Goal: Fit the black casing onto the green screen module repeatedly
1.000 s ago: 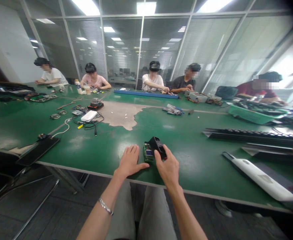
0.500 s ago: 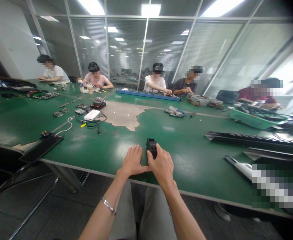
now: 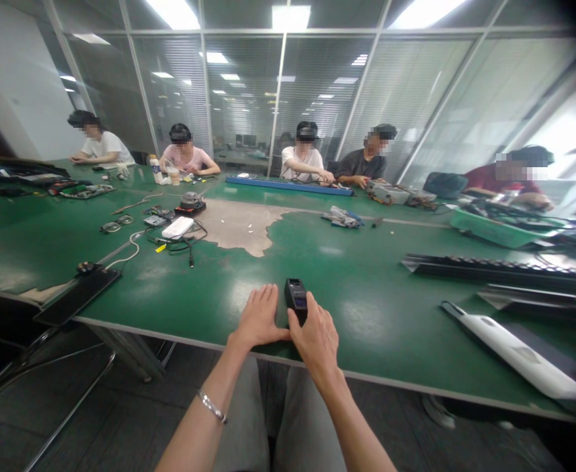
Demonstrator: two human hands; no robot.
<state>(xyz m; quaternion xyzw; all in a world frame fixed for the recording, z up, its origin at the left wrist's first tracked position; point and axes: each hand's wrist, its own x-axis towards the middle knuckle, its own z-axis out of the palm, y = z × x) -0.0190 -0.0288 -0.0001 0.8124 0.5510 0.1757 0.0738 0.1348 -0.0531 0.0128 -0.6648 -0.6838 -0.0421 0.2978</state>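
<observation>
My right hand (image 3: pixel 316 337) is closed around the near end of a small black box-shaped device (image 3: pixel 296 295) that lies on the green table (image 3: pixel 376 314) close to its front edge. The device's far end sticks out beyond my fingers. My left hand (image 3: pixel 259 317) rests flat on the table just left of the device, fingers stretched out and together, thumb pointing toward my right hand. A silver bracelet (image 3: pixel 211 406) is on my left wrist. The green circuit board seen earlier is hidden now.
A long white casing (image 3: pixel 514 351) and black rails (image 3: pixel 504 269) lie to the right. A black flat panel (image 3: pixel 76 295), a white box with cables (image 3: pixel 178 227) and small parts lie to the left. Several people sit working along the far side and at the right.
My right hand has lowered the black device from a tilted, raised position down over the green circuit board, which no longer shows. The left hand has stayed flat beside it.
</observation>
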